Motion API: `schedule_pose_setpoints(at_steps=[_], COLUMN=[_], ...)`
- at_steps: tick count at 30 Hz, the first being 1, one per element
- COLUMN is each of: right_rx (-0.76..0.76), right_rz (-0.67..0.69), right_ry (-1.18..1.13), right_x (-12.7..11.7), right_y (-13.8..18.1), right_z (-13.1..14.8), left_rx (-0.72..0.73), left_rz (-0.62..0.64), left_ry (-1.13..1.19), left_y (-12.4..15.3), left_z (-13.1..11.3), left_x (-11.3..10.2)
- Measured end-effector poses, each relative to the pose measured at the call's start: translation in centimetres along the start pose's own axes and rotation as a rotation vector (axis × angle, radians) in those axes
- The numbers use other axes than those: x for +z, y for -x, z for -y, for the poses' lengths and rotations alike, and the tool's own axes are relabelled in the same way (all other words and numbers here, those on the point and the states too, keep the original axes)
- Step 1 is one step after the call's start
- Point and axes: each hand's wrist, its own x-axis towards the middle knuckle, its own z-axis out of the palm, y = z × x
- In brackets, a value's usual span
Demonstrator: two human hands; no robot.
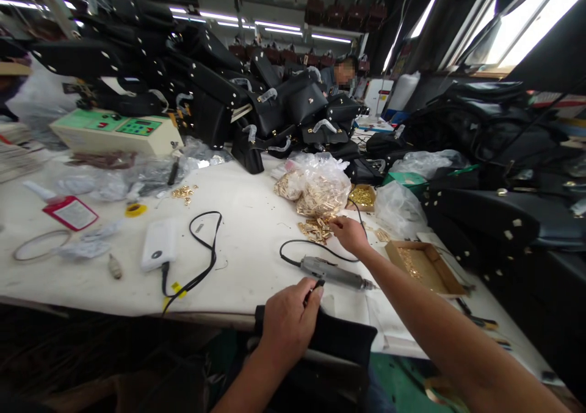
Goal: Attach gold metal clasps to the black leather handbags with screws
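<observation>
My left hand (288, 321) grips the top edge of a black bag piece (341, 340) at the near edge of the white table (256, 218), pinching a small dark part between thumb and fingers. My right hand (350, 235) reaches out over a loose pile of gold metal fittings (315, 229), fingers curled on the pile; I cannot tell if it holds one. A grey electric hand tool (336, 274) with a black cord lies between both hands.
A clear plastic bag of gold fittings (318, 190) sits behind the pile. A cardboard tray (425, 268) lies at right, a white power bank (158, 245) with cable at left. Black handbags (274, 108) are stacked behind. A green-panel machine (114, 132) stands far left. A person sits far back.
</observation>
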Motion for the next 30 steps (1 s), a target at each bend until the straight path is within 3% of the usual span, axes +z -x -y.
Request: schedule_pose_setpoints(at_steps=[7, 13, 18, 25, 30], right_rx=[0.049, -0.035, 0.010, 0.117, 0.087], right_rz=[-0.002, 0.102, 0.265, 0.421, 0.394], right_ry=[-0.410, -0.748, -0.871, -1.065, -1.094], right_x=[-2.8, -5.4, -6.6, -6.5, -7.1], right_y=[4.0, 12.7, 18.6, 21.9, 22.8], right_z=[1.6, 5.6, 7.6, 7.7, 7.4], left_rx=[0.057, 0.251, 0.367, 0.534, 0.450], left_rz=[-0.116, -0.235, -0.322, -0.335, -0.365], left_ry=[0.065, 0.190, 0.138, 0.133, 0.182], left_y=[1.8, 4.3, 6.6, 8.2, 8.9], left_z=[0.4, 0.3, -0.2, -0.8, -1.5], left_x=[0.5, 0.1, -0.1, 0.7, 0.7])
